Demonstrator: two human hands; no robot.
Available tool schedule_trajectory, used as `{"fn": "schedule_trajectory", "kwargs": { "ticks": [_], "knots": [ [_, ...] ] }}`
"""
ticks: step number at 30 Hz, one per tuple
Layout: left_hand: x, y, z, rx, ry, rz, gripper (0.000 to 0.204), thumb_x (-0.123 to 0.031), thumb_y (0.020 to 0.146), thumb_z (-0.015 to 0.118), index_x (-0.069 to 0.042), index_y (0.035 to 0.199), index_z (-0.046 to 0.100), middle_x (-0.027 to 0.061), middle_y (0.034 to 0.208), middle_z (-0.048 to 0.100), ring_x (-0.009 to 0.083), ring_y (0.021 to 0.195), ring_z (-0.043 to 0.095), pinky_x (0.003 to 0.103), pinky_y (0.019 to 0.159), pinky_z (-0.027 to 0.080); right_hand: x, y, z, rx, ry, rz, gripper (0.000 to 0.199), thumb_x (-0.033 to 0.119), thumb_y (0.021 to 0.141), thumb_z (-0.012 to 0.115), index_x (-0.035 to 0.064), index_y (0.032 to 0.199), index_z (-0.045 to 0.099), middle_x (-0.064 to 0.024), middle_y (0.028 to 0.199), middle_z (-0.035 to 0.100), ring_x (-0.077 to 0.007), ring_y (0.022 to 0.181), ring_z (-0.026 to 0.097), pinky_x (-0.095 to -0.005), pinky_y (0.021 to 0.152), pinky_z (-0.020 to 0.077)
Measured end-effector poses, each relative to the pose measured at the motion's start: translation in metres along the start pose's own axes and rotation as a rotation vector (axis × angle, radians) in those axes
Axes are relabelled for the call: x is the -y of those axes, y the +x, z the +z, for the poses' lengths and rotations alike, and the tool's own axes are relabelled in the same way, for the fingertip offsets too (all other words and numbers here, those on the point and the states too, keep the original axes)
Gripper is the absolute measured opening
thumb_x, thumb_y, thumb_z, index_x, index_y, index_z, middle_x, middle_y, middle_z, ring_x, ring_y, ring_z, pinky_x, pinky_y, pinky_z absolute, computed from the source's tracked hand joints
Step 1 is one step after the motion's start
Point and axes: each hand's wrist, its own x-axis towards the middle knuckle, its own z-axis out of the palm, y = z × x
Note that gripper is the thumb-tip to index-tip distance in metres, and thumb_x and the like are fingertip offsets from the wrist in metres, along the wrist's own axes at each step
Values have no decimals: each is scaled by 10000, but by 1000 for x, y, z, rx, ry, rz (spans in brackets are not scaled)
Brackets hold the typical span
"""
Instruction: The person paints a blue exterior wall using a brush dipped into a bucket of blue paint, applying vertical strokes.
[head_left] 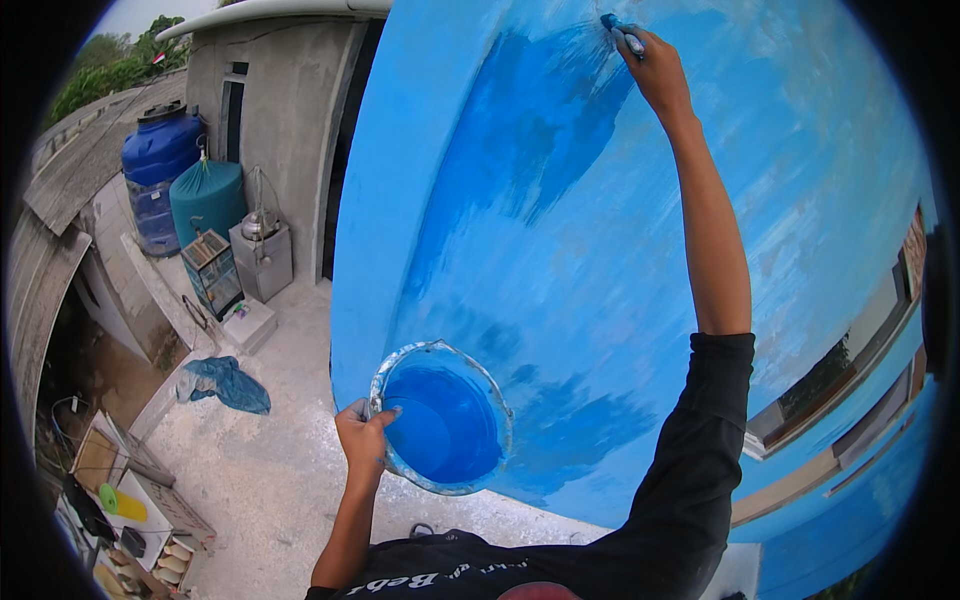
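Observation:
My left hand (362,436) grips a round bucket (507,418) by its paint-smeared rim, thumb over the edge. Blue paint (440,430) lies inside it. High up, my right hand (658,72) is closed round the handle of a paintbrush (632,40), its bristles touching the wall (600,280). Below and left of the brush runs a darker blue patch (530,110) with streaky edges. A second dark patch (580,430) shows lower down, right of the bucket. Elsewhere the wall is lighter, uneven blue.
At left stand a blue water tank (160,180), a teal covered drum (207,200), a glass-sided case (212,270) and a grey box (262,260). A crumpled blue sheet (225,385) lies on the concrete floor (280,400). Window openings (830,390) sit at right.

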Motion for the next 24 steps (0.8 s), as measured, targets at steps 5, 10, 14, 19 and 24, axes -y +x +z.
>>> {"fn": "schedule_trajectory", "kwargs": {
  "ticks": [5, 10, 14, 19, 24],
  "knots": [
    [-4, -1, -3, -48, 17, -8, 61, 44, 665, 671, 22, 708, 632, 42, 654, 620, 106, 534, 512, 257, 532, 422, 71, -61, 33, 362, -50, -194, 264, 57, 769, 672, 35, 1029, 633, -100, 915, 661, -280, 884, 603, -397, 718, 527],
    [11, 8, -13, -36, 96, -10, 61, 46, 667, 667, 21, 688, 615, 41, 641, 606, 105, 531, 509, 257, 527, 419, 122, -100, 26, 737, 323, 99, 231, 143, 881, 640, -32, 1029, 668, -146, 944, 679, -304, 810, 628, -388, 683, 513],
    [3, 7, -1, -51, 31, -4, 119, 46, 665, 667, -9, 624, 569, 12, 594, 555, 86, 514, 463, 252, 505, 379, 57, -70, -2, 532, 592, 473, 322, 279, 949, 580, -22, 922, 689, -66, 641, 579, -118, 592, 521, -294, 567, 452],
    [11, 14, -8, 2, 16, 12, 55, 46, 653, 653, 18, 677, 612, 50, 629, 604, 107, 524, 508, 251, 518, 413, 1, -15, -31, 59, 295, 395, 262, 225, 949, 590, 6, 1061, 679, -95, 774, 664, -124, 697, 614, -271, 644, 497],
    [27, 26, -19, -7, 44, -37, 50, 43, 655, 651, 28, 693, 623, 64, 642, 618, 115, 524, 515, 253, 522, 420, 43, -53, 6, 221, -36, 16, 224, 77, 870, 628, 21, 1085, 655, -160, 939, 643, -306, 770, 611, -369, 693, 520]
  ]
}}
